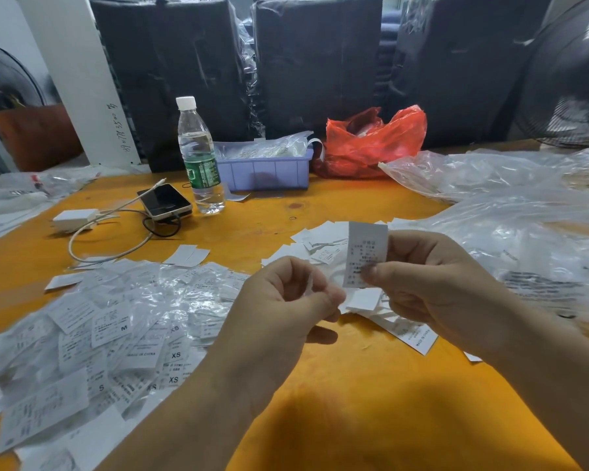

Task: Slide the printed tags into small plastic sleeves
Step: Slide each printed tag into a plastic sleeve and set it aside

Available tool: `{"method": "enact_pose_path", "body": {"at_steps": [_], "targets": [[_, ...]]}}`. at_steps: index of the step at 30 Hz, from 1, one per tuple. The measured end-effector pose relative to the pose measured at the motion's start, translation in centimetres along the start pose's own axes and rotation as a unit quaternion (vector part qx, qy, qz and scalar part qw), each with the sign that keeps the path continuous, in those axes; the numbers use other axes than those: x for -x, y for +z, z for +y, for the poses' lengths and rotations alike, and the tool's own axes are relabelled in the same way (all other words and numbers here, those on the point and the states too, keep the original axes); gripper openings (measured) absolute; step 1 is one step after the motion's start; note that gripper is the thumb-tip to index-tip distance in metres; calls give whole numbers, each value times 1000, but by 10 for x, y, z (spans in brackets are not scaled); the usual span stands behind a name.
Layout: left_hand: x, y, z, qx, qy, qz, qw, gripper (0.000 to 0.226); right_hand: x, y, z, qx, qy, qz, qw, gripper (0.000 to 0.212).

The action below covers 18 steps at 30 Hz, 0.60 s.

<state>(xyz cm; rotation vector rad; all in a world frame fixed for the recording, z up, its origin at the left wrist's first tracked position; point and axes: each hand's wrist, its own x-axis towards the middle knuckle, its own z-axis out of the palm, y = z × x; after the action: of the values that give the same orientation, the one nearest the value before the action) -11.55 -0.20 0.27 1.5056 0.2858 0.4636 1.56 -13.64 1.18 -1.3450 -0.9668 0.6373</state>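
My right hand [432, 277] pinches a printed white tag [366, 248] between thumb and fingers and holds it upright above the orange table [354, 402]. Just left of it, my left hand [286, 300] has curled fingers; something thin and pale shows at its fingertips, but what it is I cannot tell. A heap of tags in clear sleeves [99, 334] covers the table at the left. Loose white tags [323, 243] lie beyond and under my hands.
A water bottle [199, 154], a phone [165, 200] with white cables and a charger [74, 219] sit at the back left. A purple tray [266, 171] and a red bag [371, 141] stand behind. Crumpled clear plastic bags [510, 212] fill the right side.
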Motion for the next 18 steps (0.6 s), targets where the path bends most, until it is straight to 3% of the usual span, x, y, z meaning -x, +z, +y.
{"method": "enact_pose_path", "body": {"at_steps": [4, 8, 14, 18], "targets": [[0, 4, -3, 54, -36, -2, 998, 32, 2, 4, 2, 20, -8, -25, 999, 26], [0, 4, -6, 76, -64, -7, 995, 28, 1, 3, 5, 30, -22, -10, 999, 23], [-2, -1, -3, 11, -67, -29, 997, 3, 3, 2, 1, 120, -59, 8, 991, 20], [-3, -6, -1, -92, -37, -56, 993, 15, 3, 4, -2, 153, -54, -24, 986, 21]]}}
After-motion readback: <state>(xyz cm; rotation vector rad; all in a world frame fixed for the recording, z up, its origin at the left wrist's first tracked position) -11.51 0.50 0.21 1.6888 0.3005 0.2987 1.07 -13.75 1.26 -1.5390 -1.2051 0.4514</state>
